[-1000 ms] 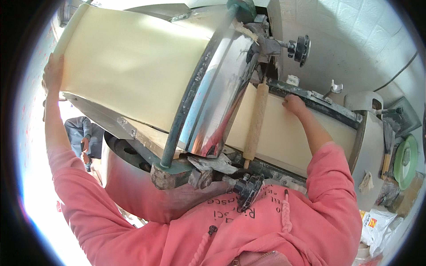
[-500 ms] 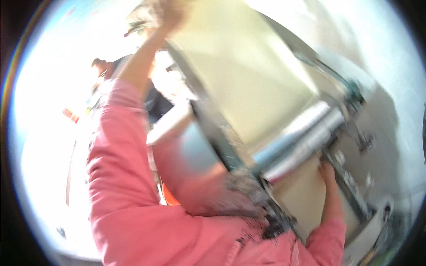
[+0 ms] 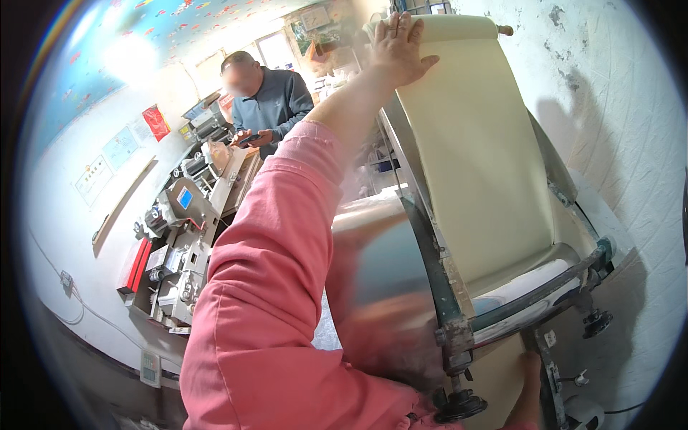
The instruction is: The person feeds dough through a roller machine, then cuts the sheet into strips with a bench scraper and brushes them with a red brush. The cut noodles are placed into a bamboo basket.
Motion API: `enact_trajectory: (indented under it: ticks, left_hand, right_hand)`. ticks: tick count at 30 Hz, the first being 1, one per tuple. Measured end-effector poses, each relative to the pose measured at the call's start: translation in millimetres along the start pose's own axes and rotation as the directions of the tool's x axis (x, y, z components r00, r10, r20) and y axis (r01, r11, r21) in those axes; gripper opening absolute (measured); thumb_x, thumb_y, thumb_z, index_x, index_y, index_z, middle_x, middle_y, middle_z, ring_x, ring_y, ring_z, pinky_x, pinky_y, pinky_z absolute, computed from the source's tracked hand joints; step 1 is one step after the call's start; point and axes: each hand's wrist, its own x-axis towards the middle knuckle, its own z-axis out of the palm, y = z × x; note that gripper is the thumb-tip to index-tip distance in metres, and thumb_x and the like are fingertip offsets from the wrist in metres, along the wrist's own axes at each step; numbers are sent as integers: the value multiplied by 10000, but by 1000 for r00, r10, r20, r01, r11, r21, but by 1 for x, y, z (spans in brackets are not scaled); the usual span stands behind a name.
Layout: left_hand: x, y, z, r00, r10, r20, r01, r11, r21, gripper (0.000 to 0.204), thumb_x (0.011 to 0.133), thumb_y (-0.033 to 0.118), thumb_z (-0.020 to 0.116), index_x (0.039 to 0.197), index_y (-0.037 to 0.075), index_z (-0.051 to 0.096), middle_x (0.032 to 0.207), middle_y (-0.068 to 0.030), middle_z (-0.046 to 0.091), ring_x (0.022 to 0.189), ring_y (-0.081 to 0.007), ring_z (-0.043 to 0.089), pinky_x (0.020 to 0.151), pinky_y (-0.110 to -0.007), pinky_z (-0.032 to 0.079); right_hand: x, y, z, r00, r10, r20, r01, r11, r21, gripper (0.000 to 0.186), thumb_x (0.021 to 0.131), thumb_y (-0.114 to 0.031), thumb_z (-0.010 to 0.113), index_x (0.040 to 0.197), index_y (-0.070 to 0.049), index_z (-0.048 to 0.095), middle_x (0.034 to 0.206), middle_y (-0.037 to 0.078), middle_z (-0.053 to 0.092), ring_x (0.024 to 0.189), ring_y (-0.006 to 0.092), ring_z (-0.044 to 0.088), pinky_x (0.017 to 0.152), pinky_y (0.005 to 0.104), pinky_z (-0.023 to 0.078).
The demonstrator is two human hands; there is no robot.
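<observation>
Dough sheet: a wide, pale band (image 3: pixel 479 158) runs down the sloped bed of a rolling machine, from a roll at the top to the steel rollers at the bottom.
Roll: the wound dough (image 3: pixel 451 29) sits on a wooden pin at the upper end of the slope, by the wall.
Left hand: it (image 3: pixel 398 44) lies flat on the roll's left end, fingers (image 3: pixel 395 26) spread and open, pressing rather than gripping.
Right hand: only a forearm (image 3: pixel 529 390) shows at the lower edge under the machine; whether its fingers are open or closed cannot be told.
Change: a second ago the left hand was at the sheet's far left edge and the right hand rested on the sheet beside a wooden pin; now the view has swung and the left arm reaches up to the roll. I judge the work has shifted to steadying the feed at the top.
Rollers: the shiny steel drum (image 3: pixel 380 272) lies just beside the pink sleeve (image 3: pixel 272 287).
Edges: the frame rail (image 3: pixel 430 236) borders the sheet's left side; the white wall (image 3: pixel 631 179) stands close on the right.
Open room: mostly leftward, toward the worktop with machines (image 3: pixel 179 236) and a person in a grey top (image 3: pixel 269 107), well apart.
</observation>
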Motion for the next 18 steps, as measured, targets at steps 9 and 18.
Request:
enact_trajectory:
  ticks: [9,18]
  left_hand:
    - [19,-5,-20,985,-83,155,80,997,23,773,817,584,448,1404,122,252,1417,-109,295,1328,-269,237,1101,-424,129]
    - [34,-5,-38,961,-127,244,135,991,-15,664,842,584,380,1317,121,383,1284,-101,466,1226,-256,402,1039,-389,273]
  right_hand:
    - [-2,-38,-10,979,182,-91,-110,848,519,352,725,-293,664,891,18,645,876,202,636,857,328,620,748,392,465]
    - [-4,-39,-8,976,141,-168,-42,872,487,363,711,-305,655,843,31,616,791,200,606,755,367,585,677,443,446]
